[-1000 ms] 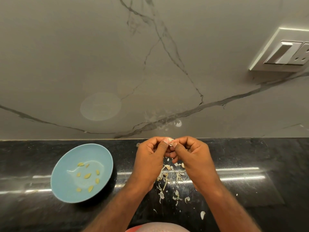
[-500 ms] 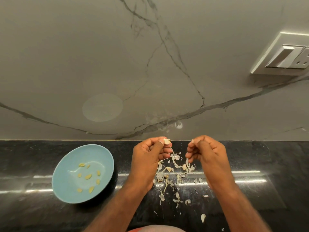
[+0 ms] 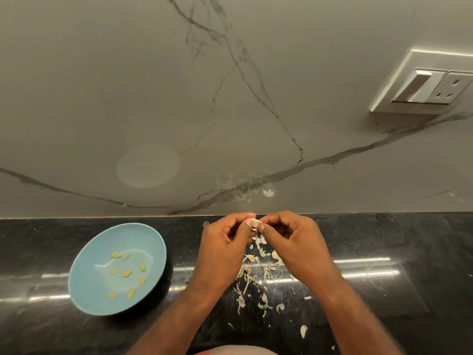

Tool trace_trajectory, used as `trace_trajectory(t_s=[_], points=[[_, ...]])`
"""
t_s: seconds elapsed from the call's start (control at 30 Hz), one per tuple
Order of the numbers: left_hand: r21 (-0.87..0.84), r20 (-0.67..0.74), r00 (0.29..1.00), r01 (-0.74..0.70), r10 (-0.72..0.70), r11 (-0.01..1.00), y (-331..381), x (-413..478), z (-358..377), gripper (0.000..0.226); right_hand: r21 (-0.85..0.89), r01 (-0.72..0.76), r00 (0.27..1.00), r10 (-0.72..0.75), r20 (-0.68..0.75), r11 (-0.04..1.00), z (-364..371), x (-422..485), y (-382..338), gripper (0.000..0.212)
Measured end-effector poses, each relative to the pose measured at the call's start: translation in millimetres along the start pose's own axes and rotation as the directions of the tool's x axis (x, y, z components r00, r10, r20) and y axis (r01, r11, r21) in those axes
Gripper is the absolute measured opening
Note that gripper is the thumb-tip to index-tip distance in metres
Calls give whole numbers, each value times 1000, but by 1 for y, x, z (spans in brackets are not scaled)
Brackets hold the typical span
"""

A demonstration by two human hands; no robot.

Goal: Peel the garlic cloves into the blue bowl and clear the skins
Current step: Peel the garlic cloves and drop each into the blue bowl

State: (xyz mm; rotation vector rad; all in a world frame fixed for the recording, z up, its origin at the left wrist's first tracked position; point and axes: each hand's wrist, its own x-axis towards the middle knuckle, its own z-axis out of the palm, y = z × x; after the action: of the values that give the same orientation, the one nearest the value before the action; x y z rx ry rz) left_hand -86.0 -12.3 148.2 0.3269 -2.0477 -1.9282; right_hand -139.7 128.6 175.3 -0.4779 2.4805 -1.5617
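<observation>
A small pale garlic clove is held above the black counter, near the wall. My left hand pinches it between thumb and forefinger, and my right hand pinches it from the other side, fingertips touching. A blue bowl sits to the left of my left hand with several peeled yellowish cloves inside. Papery garlic skins lie scattered on the counter below and between my hands.
The black stone counter meets a grey marble wall just behind my hands. A white switch and socket plate is on the wall at upper right. Stray skin flakes lie toward the front edge.
My hands were together on the clove, then my right hand pulled away to the right and skin dropped. Now my right hand has come back and pinches the clove again.
</observation>
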Motion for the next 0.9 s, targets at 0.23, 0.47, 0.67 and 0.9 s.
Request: trace_trajectory(t_s=[0.23, 0.47, 0.67, 0.9], points=[[-13, -3, 1000, 16, -16, 1000, 0, -1, -2, 14, 59, 5, 1000, -3, -27, 998, 4, -3, -2, 2], [106, 15, 998, -69, 68, 992, -2, -2, 0, 13, 68, -5, 999, 7, -33, 998, 3, -4, -2, 6], [196, 37, 994, -111, 106, 974, -2, -3, 0, 14, 166, -59, 998, 62, -8, 984, 0, -5, -3, 7], [188, 7, 997, -74, 74, 979, -3, -6, 2, 15, 237, -74, 996, 81, -22, 969, -1, -6, -4, 7]])
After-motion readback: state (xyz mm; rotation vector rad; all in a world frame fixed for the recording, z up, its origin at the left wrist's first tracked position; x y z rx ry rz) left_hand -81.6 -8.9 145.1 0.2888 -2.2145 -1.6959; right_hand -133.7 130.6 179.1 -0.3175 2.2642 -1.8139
